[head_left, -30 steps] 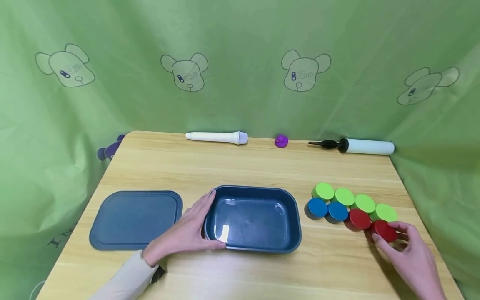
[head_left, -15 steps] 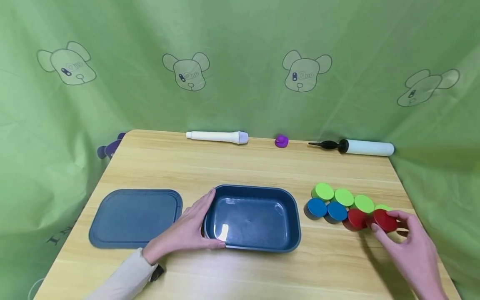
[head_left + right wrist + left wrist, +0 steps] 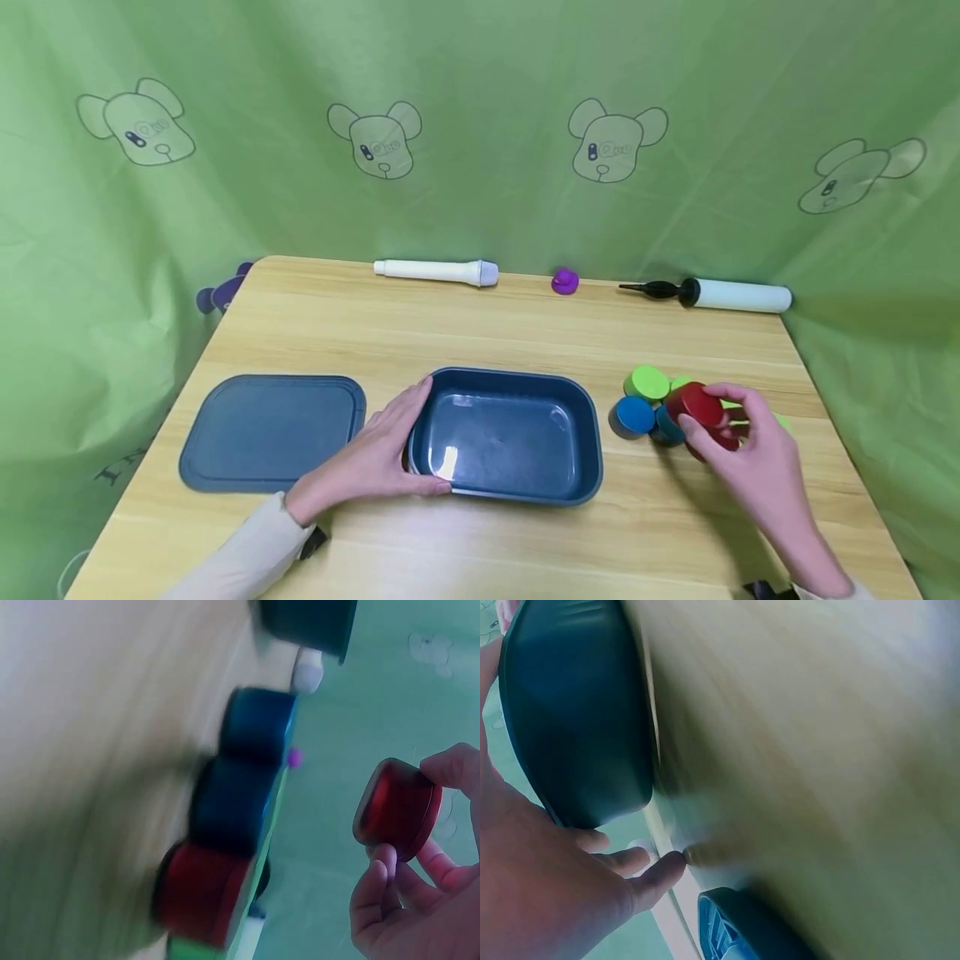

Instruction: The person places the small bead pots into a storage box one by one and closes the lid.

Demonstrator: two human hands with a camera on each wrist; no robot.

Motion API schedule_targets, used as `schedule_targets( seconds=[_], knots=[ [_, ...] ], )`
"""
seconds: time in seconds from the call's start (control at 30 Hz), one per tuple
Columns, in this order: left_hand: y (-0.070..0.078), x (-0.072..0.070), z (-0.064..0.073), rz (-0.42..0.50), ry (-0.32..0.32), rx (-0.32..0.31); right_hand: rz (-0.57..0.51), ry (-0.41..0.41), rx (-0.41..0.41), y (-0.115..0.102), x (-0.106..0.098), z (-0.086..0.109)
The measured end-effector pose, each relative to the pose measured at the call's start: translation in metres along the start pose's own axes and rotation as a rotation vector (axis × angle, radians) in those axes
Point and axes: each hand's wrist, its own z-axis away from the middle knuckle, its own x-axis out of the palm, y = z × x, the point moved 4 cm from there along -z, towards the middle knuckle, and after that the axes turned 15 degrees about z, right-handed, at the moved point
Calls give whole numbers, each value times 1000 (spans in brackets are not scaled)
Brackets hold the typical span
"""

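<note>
My right hand [image 3: 757, 454] pinches a round red tin [image 3: 699, 404] between thumb and fingers. In the right wrist view the lifted red tin [image 3: 399, 810] is held clear of the row. Below it are a second red tin [image 3: 199, 892], partly hidden in the head view, and two blue tins [image 3: 632, 416]. Several green tins [image 3: 647, 382] form the row behind, some covered by the hand. My left hand [image 3: 375, 458] rests against the left end of a dark blue open box [image 3: 510, 442], thumb at its front rim, fingers along its left side. Nothing lies inside the box.
A dark blue lid [image 3: 272, 433] lies left of the box. Along the table's back edge are a white microphone-shaped stick [image 3: 435, 272], a purple rubber duck [image 3: 565, 281] and a white hand pump [image 3: 738, 296] with a black nozzle. A green curtain [image 3: 480, 125] hangs behind.
The right hand has lifted the red tin from the right end of the front row and carried it left over the other tins. The left hand has stayed at the box.
</note>
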Motion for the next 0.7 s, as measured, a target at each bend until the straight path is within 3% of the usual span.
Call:
schedule_targets(
  seconds=[0.37, 0.7],
  knots=[
    [2, 1, -1, -2, 3, -13, -33, -34, -167, -60, 25, -13],
    [3, 1, 0, -8, 6, -12, -81, -183, -222, -100, 57, -14]
  ],
)
